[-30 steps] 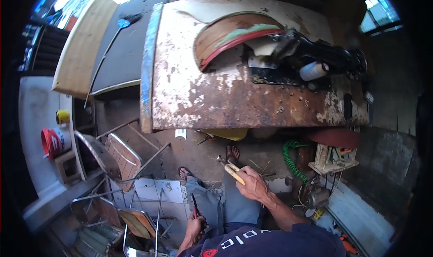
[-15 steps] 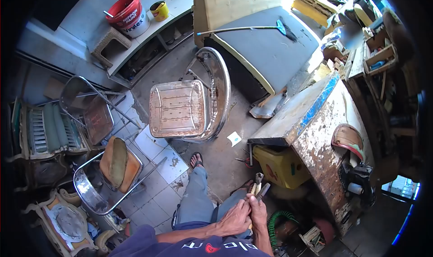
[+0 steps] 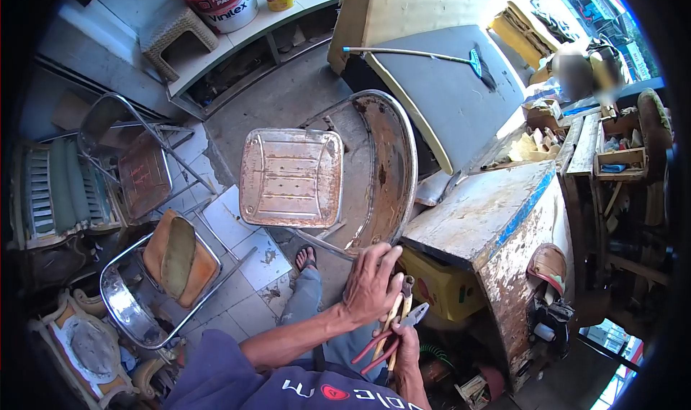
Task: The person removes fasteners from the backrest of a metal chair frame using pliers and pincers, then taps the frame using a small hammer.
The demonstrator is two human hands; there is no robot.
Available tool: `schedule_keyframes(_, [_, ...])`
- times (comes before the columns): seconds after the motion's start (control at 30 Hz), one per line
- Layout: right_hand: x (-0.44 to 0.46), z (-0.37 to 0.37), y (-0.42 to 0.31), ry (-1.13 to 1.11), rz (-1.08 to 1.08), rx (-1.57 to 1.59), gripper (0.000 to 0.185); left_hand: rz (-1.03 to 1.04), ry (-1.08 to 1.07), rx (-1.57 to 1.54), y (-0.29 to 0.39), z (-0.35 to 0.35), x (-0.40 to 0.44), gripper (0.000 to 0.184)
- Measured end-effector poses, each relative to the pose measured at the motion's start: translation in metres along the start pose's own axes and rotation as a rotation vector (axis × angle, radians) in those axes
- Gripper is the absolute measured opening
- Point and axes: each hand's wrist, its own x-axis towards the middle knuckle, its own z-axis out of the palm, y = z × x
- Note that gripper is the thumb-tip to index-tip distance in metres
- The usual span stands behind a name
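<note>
My left hand reaches forward with bent fingers over the near rim of a bare metal chair. The fingers cover that part of the rim, so the grip shows only in part. The chair has a rusty, ribbed seat and a wide curved back frame. Close to my body, my right hand is closed around red-handled pliers and a second tool with pale yellow handles. The pliers' jaws point up and to the right, slightly parted.
A worn workbench stands on my right, a yellow container beneath it. To my left is another chair with loose cushion pieces. A broom lies on a grey padded panel. A paint bucket stands on a ledge.
My left hand has left the tools and moved up and forward to the chair's rim. The chair has turned, its back frame now nearer and further right. The tools stay in my right hand.
</note>
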Motion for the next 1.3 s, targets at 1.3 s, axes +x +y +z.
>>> schedule_keyframes(1.3, [0.097,-0.094,-0.102,-0.003,0.1,-0.564,0.03,-0.371,-0.578,1.45,-0.132,-0.243,0.119,0.056])
